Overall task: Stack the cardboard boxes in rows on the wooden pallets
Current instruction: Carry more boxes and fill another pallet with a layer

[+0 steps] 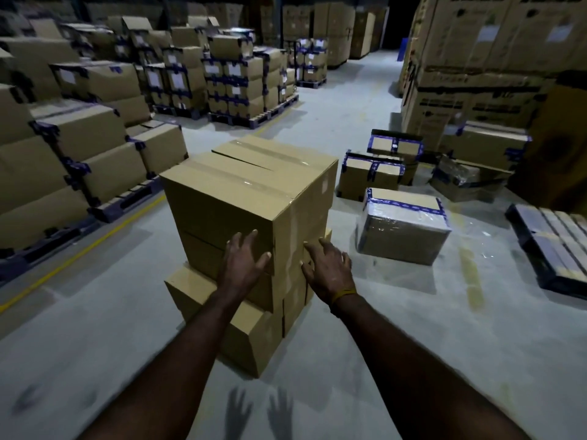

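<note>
Left hand (246,260) lies flat with fingers spread on the near face of the top cardboard box (251,198); right hand (328,269) rests open against its right side. The box tops a small stack (241,328) on the floor (381,328), with loaded pallets (127,201) at left.

A grey concrete floor (365,344) fills the view; a yellow painted line (79,249) crosses it at nine o'clock, running toward eleven; hand shadows (259,414) fall on the floor at six o'clock; a dark aisle opening (398,20) lies at twelve o'clock, with a blue panel (402,49) just beside it.
</note>
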